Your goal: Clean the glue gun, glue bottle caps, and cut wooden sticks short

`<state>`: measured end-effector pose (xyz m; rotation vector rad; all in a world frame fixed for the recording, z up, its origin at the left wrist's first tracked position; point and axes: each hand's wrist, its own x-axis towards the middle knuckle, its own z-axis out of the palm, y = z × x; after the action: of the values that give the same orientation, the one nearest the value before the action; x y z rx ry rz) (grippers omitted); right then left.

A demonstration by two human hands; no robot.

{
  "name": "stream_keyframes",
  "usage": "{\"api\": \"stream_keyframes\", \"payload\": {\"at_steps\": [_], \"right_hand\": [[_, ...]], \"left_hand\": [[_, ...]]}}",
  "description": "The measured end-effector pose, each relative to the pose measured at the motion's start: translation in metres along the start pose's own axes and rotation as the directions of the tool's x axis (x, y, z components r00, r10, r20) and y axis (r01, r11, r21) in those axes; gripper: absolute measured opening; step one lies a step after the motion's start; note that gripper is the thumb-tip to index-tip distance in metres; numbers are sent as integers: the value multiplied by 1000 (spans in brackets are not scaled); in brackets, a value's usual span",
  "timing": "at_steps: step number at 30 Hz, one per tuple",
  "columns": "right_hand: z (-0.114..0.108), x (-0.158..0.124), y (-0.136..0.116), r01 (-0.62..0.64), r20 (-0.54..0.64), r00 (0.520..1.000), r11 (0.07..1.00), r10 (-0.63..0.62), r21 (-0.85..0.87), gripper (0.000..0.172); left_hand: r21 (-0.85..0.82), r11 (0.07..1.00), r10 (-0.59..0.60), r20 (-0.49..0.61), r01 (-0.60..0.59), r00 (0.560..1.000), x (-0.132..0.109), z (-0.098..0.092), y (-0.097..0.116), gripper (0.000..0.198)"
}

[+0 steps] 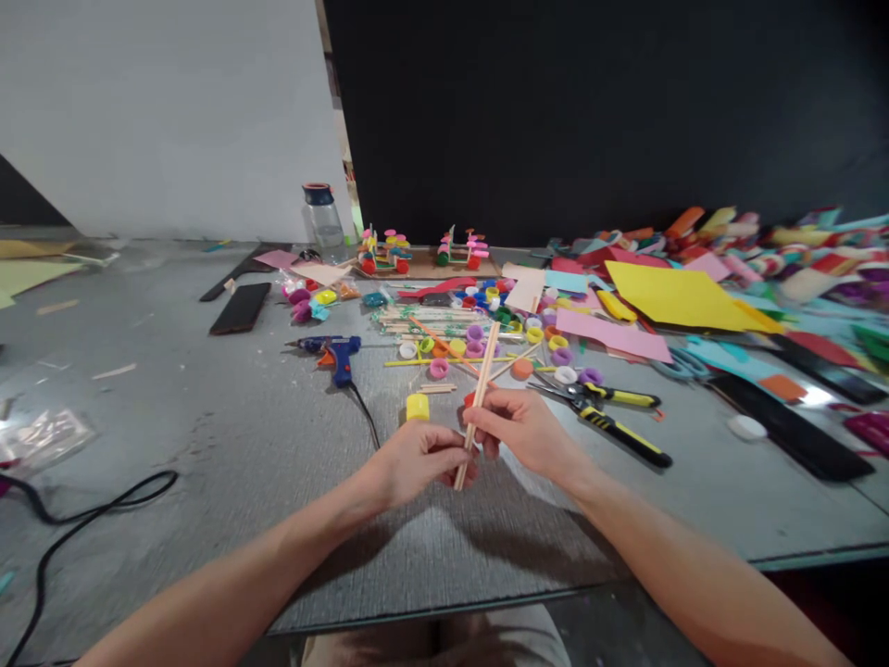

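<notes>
Both hands hold a small bundle of thin wooden sticks [484,366], tilted with the upper end leaning right, above the table's near part. My left hand [431,454] pinches the lower end. Higher up, my right hand [510,421] grips the same sticks between thumb and fingers. A red bottle cap [469,399] shows just behind the sticks; whether a finger touches it I cannot tell. Close beyond my left hand stands a yellow cap [418,407]. A few short wooden sticks [437,389] lie past it.
A blue glue gun [340,359] with a cord lies left. Yellow-black pliers [604,417] lie right of my hands. Colourful caps [474,349] and packaged sticks [417,321] spread ahead. Small wheeled models [385,255] and a bottle [323,222] stand behind. Coloured paper [681,296] covers the right.
</notes>
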<state>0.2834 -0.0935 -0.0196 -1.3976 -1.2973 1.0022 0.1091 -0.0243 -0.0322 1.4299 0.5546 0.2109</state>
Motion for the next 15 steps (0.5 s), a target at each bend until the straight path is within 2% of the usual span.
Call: {"api": "stream_keyframes", "payload": {"at_steps": [6,15], "right_hand": [[0,2,1,-19,-1,1000,1000,19,14,41],[1,3,6,-37,-19,999,999,36,-13,42]], "left_hand": [[-83,994,-65,27,67,998,-1,0,0,24],[-122,989,-86,17,88,996,0,0,-4,32]]}}
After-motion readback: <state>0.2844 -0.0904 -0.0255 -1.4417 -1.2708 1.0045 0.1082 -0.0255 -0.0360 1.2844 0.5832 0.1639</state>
